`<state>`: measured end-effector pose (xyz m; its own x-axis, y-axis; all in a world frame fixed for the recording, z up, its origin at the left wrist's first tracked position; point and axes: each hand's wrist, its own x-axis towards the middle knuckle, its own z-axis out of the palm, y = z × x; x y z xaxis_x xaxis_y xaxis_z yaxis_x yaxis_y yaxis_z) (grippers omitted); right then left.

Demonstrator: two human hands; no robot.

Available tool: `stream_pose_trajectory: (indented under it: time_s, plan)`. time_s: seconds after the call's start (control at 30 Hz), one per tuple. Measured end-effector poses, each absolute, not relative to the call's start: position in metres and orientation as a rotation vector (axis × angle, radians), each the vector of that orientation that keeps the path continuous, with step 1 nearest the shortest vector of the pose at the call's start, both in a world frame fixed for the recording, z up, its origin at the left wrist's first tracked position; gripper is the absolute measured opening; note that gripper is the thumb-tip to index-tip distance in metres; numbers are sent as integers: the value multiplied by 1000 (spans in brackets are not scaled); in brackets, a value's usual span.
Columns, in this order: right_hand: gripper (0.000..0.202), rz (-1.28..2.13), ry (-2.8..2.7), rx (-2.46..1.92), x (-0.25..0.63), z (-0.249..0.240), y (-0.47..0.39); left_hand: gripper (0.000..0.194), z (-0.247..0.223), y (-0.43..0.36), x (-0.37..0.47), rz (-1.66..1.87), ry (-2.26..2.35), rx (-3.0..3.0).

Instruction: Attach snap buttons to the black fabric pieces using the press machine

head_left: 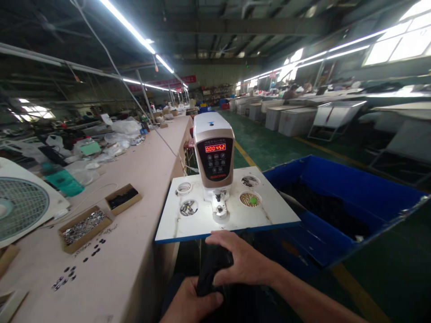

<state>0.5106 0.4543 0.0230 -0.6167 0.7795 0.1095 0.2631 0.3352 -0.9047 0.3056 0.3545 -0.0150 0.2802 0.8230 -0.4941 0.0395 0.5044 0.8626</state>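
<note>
Both hands are at the bottom centre, in front of a white table-top press machine [215, 134] with a red digital display. My left hand [191, 303] grips the lower end of a bunched black cloth piece [211, 269], thumb on top. Over its upper right side curves my right hand [247, 262], fingers and thumb around the fabric. The cloth is just below the front edge of the white machine table [188, 229]. Above it is the machine's lit press head [218, 208]. Most of the black cloth's lower part is lost in shadow.
Cups in the machine table hold small metal parts [249, 199]. To the right stands a blue bin [380, 188] with dark cloth inside. A long table [134, 215] on the left bears a cardboard box of metal fasteners [84, 226], another box [123, 198] and a fan [23, 206].
</note>
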Motion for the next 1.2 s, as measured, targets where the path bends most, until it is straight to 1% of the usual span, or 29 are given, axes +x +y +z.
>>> stream_pose_trajectory:
  time_s: [0.03,0.07,0.1,0.17,0.27,0.33,0.47,0.57,0.63,0.7,0.83,0.9,1.0,1.2]
  plan:
    - [83,1241,-2186,-860,514,25,449,43,-11,368,306,646,1155,958]
    - [87,1272,-2242,-844,516,26,447,42,-6,380,306,635,1130,988]
    - [86,1336,-2258,-859,519,25,447,42,0,392,307,605,1109,1004]
    - [72,1490,-2225,-959,524,23,455,41,9,409,309,540,1064,1009]
    - [39,1594,-2162,-1133,535,18,470,39,16,425,313,489,987,996]
    - [31,1649,-2097,-1162,541,15,478,38,18,435,314,482,970,988]
    - [30,1848,-1754,-1120,543,10,493,39,19,460,313,492,1002,959]
    - [34,1896,-1514,-1141,537,5,508,40,21,486,313,491,1013,962]
    - [36,1856,-1425,-1150,532,2,521,41,20,505,315,517,1020,986]
    - [37,1741,-1410,-1188,527,-1,535,42,17,523,317,551,1050,1029]
    - [29,1278,-1640,-1360,519,-6,561,40,7,552,320,575,1119,1086]
    - [26,1102,-1733,-1423,515,-9,572,36,2,561,321,590,1138,1100]
    - [23,1005,-1779,-1452,512,-15,583,33,-2,570,321,621,1167,1123]
    - [22,943,-1841,-1440,510,-16,597,33,0,577,324,646,1220,1134]
